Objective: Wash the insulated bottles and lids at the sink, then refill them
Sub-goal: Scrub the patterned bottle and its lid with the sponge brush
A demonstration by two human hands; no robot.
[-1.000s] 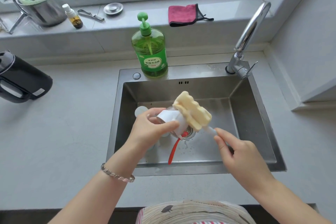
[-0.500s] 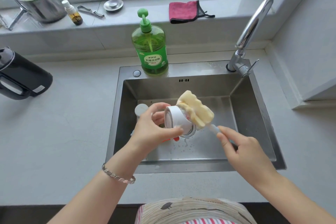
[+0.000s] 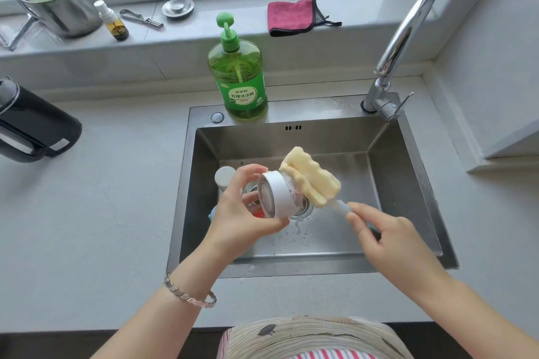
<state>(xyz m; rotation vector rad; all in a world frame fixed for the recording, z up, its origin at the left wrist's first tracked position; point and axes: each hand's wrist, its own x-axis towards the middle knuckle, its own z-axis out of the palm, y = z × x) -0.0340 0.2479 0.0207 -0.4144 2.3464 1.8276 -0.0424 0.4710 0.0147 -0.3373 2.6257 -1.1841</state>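
My left hand grips a white round bottle lid over the steel sink, with its inner side turned toward me. My right hand holds the pale blue handle of a yellow sponge brush. The sponge head lies against the lid's far side. A white bottle stands in the sink just behind my left hand, mostly hidden. Something red and something light blue peek out below my left hand; I cannot tell what they are.
A green dish-soap pump bottle stands on the sink's back rim, and the tap arches at the right. A black kettle lies on the left counter. On the sill are a steel pot, a small bottle, a metal lid and a pink cloth.
The lid has been turned in my left hand so that its inner side faces me. The red strap that hung below it is now mostly hidden. The sponge stays against the lid.
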